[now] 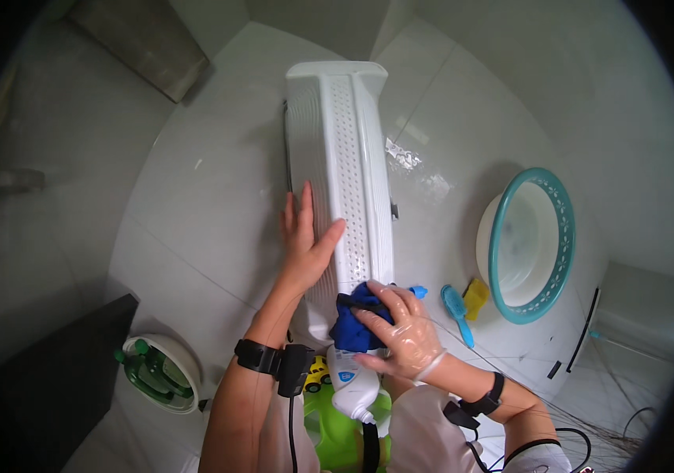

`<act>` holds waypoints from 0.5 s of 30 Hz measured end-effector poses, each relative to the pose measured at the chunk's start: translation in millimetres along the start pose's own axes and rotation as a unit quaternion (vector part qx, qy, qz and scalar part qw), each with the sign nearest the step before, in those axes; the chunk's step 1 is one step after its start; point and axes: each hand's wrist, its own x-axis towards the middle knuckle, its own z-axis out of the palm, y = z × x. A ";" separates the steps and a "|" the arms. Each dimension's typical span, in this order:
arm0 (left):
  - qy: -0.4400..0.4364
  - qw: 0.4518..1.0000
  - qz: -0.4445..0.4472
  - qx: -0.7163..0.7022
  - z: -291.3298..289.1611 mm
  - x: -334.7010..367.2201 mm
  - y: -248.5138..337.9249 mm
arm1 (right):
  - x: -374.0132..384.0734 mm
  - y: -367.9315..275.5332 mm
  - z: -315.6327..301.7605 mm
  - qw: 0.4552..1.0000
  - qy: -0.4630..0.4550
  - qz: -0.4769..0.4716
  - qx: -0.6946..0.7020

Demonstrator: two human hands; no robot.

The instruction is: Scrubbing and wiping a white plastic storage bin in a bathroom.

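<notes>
A long white plastic casing [359, 165] with ribbed sides and a strip of small dimples or holes down its middle lies lengthwise in front of me. Spread over its left side, my left hand [308, 240] is bare, with fingers apart and nothing in them. My right hand [408, 335] wears a clear glove and is closed on a dark blue cloth [352, 325], pressed at the casing's near end. A black strip lies across the cloth. Just below it, a white bottle [355, 388] with a blue label lies with its nozzle toward me.
Right of the casing are a blue brush [455, 309], a yellow sponge [475, 298] and a white basin with a teal rim [496, 252]. A white bucket [189, 366] with green bottles stands at left. Near my legs are a yellow toy car [317, 374] and a green seat [329, 433].
</notes>
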 end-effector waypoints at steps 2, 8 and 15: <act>0.000 1.000 -0.007 0.000 4.3 -0.3 5.7 | 1.1 13.0 17.5 0.995 0.070 -0.061 -0.032; -0.001 1.000 0.001 0.023 7.8 -0.2 -3.2 | 71.8 45.9 12.1 0.980 0.177 -0.066 -0.055; -0.034 0.998 0.002 0.044 -2.5 -6.7 -12.4 | 158.6 73.6 -8.1 0.970 0.237 -0.040 -0.041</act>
